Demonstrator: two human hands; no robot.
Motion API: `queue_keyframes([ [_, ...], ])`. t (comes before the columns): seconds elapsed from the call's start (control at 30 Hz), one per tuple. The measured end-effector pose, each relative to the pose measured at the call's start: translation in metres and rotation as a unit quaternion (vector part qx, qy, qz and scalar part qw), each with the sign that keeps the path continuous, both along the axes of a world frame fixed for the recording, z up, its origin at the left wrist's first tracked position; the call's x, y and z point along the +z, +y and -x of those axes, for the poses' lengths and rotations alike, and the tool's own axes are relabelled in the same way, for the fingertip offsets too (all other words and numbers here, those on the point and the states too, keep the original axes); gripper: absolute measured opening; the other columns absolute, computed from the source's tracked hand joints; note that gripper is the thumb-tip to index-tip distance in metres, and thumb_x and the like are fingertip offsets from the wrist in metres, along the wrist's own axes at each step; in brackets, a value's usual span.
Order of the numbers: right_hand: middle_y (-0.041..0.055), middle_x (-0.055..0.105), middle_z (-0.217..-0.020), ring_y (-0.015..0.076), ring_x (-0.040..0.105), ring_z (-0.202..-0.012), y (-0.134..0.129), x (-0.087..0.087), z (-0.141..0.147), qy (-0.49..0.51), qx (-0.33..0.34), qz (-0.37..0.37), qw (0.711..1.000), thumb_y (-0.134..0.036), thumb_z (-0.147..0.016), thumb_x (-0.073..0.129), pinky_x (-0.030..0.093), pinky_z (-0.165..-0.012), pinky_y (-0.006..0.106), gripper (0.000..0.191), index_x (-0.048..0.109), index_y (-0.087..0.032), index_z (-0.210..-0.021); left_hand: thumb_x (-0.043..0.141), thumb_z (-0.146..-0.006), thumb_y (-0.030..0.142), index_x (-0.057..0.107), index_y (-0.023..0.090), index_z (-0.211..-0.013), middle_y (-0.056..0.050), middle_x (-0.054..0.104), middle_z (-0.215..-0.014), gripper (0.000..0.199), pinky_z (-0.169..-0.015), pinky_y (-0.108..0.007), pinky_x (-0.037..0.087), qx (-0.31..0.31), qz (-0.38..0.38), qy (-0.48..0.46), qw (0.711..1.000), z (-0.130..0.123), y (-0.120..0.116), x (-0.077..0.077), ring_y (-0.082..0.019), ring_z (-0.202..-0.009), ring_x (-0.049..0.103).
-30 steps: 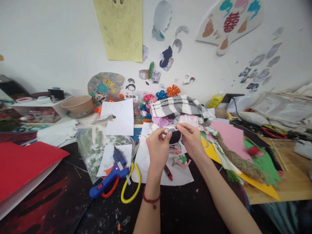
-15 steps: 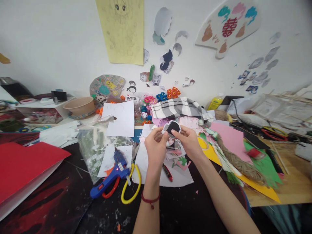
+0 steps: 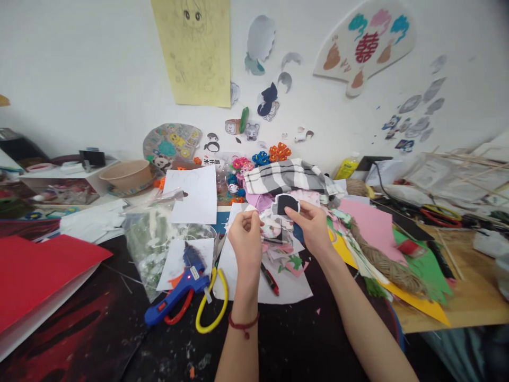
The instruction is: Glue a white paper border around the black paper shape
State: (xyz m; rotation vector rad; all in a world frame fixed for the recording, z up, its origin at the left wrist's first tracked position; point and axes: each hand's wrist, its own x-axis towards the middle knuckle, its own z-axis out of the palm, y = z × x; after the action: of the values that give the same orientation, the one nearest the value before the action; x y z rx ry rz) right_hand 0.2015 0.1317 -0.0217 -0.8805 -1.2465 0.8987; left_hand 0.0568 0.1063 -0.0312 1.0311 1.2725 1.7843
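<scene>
Between thumb and fingers, my right hand (image 3: 315, 225) holds a small black-and-white paper cutout (image 3: 286, 204) by its right side. My left hand (image 3: 246, 236) is a little to the left, apart from the cutout, its fingertips pinched together; whatever they hold is too small to make out. Below the hands, paper scraps (image 3: 295, 262) and a red and black pen (image 3: 270, 279) lie on a white sheet (image 3: 288, 293). Left of my left wrist are a blue glue gun (image 3: 175, 297) and scissors with yellow handles (image 3: 212, 324).
A red sheet (image 3: 43, 276) covers the left of the dark table. Behind my hands lies a checked cloth (image 3: 286, 178). Twine (image 3: 385, 265), pink paper (image 3: 369, 223) and green paper (image 3: 427, 265) are at the right. A tan bowl (image 3: 127, 178) stands back left.
My left hand has let go of the cutout and moved slightly down and left. The cutout stays in my right hand, and the camera view has shifted a little.
</scene>
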Motion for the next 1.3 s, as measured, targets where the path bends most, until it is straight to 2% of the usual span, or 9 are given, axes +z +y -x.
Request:
queue_keyframes([
  [0.27, -0.0026, 0.056, -0.067, 0.0107, 0.048, -0.058, 0.004, 0.000, -0.008, -0.002, 0.017, 0.025, 1.000, -0.038, -0.070, 0.082, 0.044, -0.054, 0.023, 0.027, 0.065, -0.017, -0.072, 0.064, -0.082, 0.027, 0.060, 0.017, -0.071, 0.002, 0.059, -0.059, 0.016, -0.056, -0.022, 0.041, 0.002, -0.019, 0.014, 1.000, 0.001, -0.001, 0.004, -0.012, -0.056, 0.055],
  [0.47, -0.0048, 0.048, -0.062, 0.0087, 0.042, -0.053, 0.006, -0.003, -0.008, 0.011, 0.018, 0.039, 0.999, -0.041, -0.069, 0.083, 0.041, -0.048, 0.022, 0.034, 0.059, -0.018, -0.065, 0.058, -0.080, 0.018, 0.054, 0.019, -0.067, 0.006, 0.049, -0.056, 0.013, -0.052, -0.020, 0.034, 0.025, -0.017, 0.020, 0.999, 0.000, -0.004, 0.008, -0.009, -0.052, 0.045],
  [0.7, -0.0036, 0.052, -0.064, 0.0081, 0.042, -0.052, 0.006, -0.005, -0.008, -0.002, 0.030, 0.052, 0.998, -0.045, -0.070, 0.082, 0.040, -0.045, 0.022, 0.034, 0.062, -0.017, -0.067, 0.055, -0.083, 0.018, 0.050, 0.019, -0.060, 0.007, 0.040, -0.052, 0.023, -0.049, -0.022, 0.028, 0.009, -0.018, 0.039, 0.999, 0.001, -0.005, 0.009, -0.009, -0.049, 0.037],
  [0.93, -0.0042, 0.052, -0.062, 0.0076, 0.045, -0.042, 0.004, -0.002, -0.008, -0.016, 0.041, 0.049, 0.998, -0.049, -0.073, 0.078, 0.035, -0.037, 0.023, 0.035, 0.063, -0.018, -0.070, 0.053, -0.093, 0.037, 0.054, 0.018, -0.059, 0.005, 0.044, -0.048, 0.040, -0.048, -0.023, 0.031, -0.025, -0.022, 0.050, 0.998, 0.001, -0.007, 0.009, -0.010, -0.046, 0.042],
  [1.0, -0.0052, 0.049, -0.060, 0.0069, 0.044, -0.038, 0.003, -0.001, -0.008, -0.021, 0.042, 0.045, 0.998, -0.050, -0.074, 0.077, 0.032, -0.035, 0.023, 0.036, 0.061, -0.018, -0.068, 0.055, -0.092, 0.036, 0.059, 0.018, -0.065, 0.003, 0.052, -0.053, 0.034, -0.052, -0.023, 0.036, -0.021, -0.024, 0.053, 0.998, 0.001, -0.006, 0.008, -0.011, -0.050, 0.047],
  [1.1, -0.0067, 0.045, -0.055, 0.0054, 0.039, -0.034, 0.002, -0.001, -0.007, -0.039, 0.046, 0.041, 0.997, -0.048, -0.076, 0.076, 0.023, -0.032, 0.022, 0.035, 0.061, -0.018, -0.067, 0.062, -0.088, 0.031, 0.069, 0.018, -0.088, -0.002, 0.068, -0.078, 0.015, -0.061, -0.024, 0.043, -0.018, -0.033, 0.064, 0.997, 0.001, -0.003, 0.008, -0.013, -0.063, 0.057],
  [1.17, -0.0066, 0.046, -0.054, 0.0042, 0.036, -0.033, 0.001, -0.001, -0.006, -0.053, 0.052, 0.039, 0.996, -0.048, -0.077, 0.076, 0.018, -0.032, 0.022, 0.034, 0.063, -0.017, -0.070, 0.067, -0.084, 0.031, 0.071, 0.019, -0.096, -0.004, 0.072, -0.089, 0.018, -0.063, -0.025, 0.044, -0.039, -0.036, 0.077, 0.996, 0.000, -0.003, 0.008, -0.014, -0.067, 0.059],
  [1.3, -0.0061, 0.047, -0.053, 0.0032, 0.030, -0.036, -0.001, 0.000, -0.004, -0.061, 0.058, 0.035, 0.996, -0.047, -0.077, 0.076, 0.017, -0.034, 0.022, 0.032, 0.066, -0.017, -0.073, 0.074, -0.077, 0.030, 0.073, 0.017, -0.085, -0.004, 0.072, -0.076, 0.015, -0.063, -0.027, 0.046, -0.085, -0.034, 0.069, 0.993, -0.002, -0.003, 0.005, -0.016, -0.065, 0.061],
])
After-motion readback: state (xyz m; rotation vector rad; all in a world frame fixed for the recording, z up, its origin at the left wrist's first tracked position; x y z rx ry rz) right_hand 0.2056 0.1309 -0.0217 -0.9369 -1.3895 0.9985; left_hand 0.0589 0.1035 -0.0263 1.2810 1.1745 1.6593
